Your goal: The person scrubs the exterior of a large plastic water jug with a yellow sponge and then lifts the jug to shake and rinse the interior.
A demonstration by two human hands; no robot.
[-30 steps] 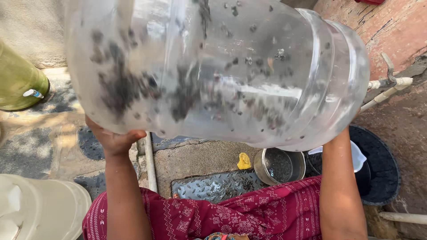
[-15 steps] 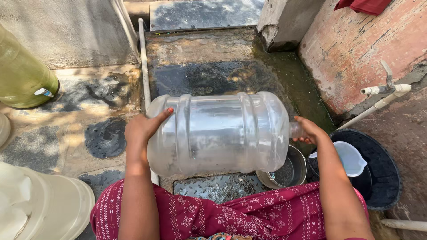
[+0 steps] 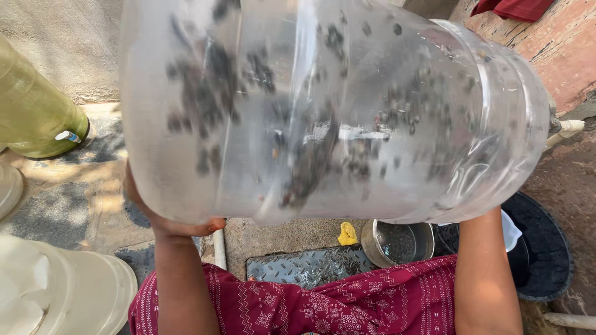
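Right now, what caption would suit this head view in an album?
Two hands raise a big clear plastic jug, dark specks swirling inside, above a small metal pot.

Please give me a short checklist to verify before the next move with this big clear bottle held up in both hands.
1. Left hand supports the base of the bottle: ok, palm pressed under it.
2. Right hand on the neck end: cannot tell, the bottle hides it.
3. Dark grit loose inside the bottle: ok, specks spread across the wall.
4. Bottle mouth closed: cannot tell, not visible.
5. Ground below free of things: not ok, a metal bowl and a black tub sit under the right end.
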